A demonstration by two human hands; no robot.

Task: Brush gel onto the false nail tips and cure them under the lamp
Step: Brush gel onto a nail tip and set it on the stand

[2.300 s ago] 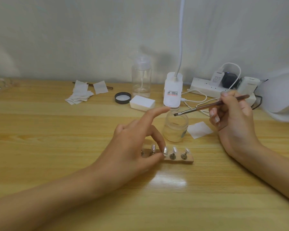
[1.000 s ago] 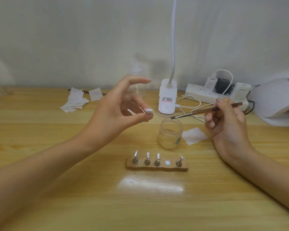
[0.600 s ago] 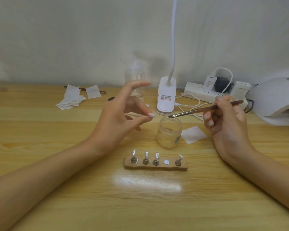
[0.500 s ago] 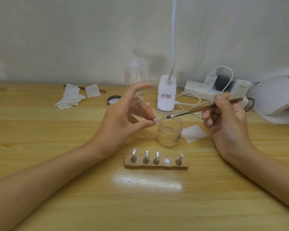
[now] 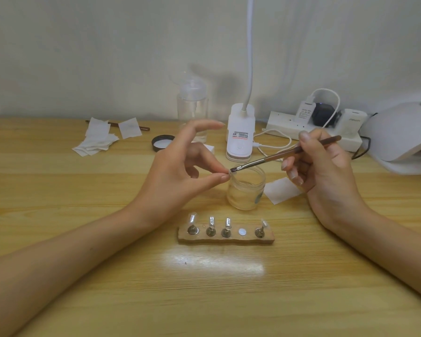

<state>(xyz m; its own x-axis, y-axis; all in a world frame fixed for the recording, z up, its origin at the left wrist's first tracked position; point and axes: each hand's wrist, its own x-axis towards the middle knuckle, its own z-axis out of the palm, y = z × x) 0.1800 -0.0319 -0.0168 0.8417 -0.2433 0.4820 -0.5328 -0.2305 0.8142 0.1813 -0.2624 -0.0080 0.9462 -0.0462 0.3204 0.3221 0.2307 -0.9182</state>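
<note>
Brown brush (image 5: 284,155) touches a small nail tip (image 5: 230,175) above the open jar (image 5: 246,190).

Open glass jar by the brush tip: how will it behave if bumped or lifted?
The jar looks squat and wide-based, so it would probably slide rather than tip. Smooth glass: likely slippery, breakable if dropped. Open-topped, so contents may spill if tilted.

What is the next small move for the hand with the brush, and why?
Probably the right hand should stroke the brush lightly along the nail tip, spreading gel: the bristles touch the tip, which the left hand pinches near the rim of the jar.
</note>
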